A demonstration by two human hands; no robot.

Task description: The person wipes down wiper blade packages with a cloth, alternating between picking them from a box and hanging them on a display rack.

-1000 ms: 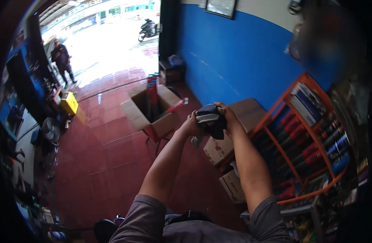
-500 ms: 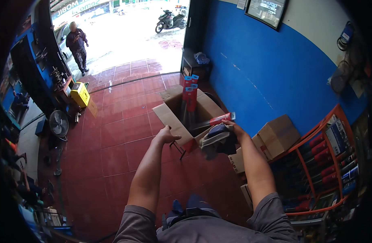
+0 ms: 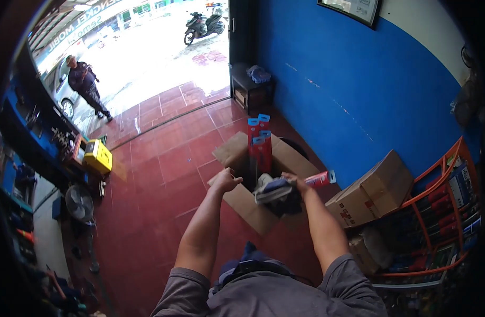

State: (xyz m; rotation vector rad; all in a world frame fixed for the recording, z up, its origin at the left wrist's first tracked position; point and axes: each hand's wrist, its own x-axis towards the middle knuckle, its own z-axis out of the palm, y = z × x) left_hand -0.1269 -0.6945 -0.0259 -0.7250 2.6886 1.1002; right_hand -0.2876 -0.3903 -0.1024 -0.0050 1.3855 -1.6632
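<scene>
My right hand [image 3: 297, 183] is closed on a bunched grey and dark cloth [image 3: 276, 191], over the near right side of an open cardboard box [image 3: 243, 205]. Beside the box's left corner, my left hand [image 3: 227, 180] has curled fingers; what they hold, if anything, is hidden. Several red packages with blue hang tabs [image 3: 261, 150] stand upright in the box. Another red package [image 3: 320, 179] lies slanted across the right edge, just beyond my right hand, partly covered.
A closed carton [image 3: 372, 193] leans by an orange rack [image 3: 419, 222] at right. A dark side table [image 3: 247, 87] stands by the blue wall. To the left are a yellow case [image 3: 98, 157] and a fan [image 3: 79, 203]. A person [image 3: 85, 84] stands near the doorway.
My view has shifted and the box appears closer beneath my hands. The cloth has moved over the box opening in my right hand. My left hand's fingers look more curled.
</scene>
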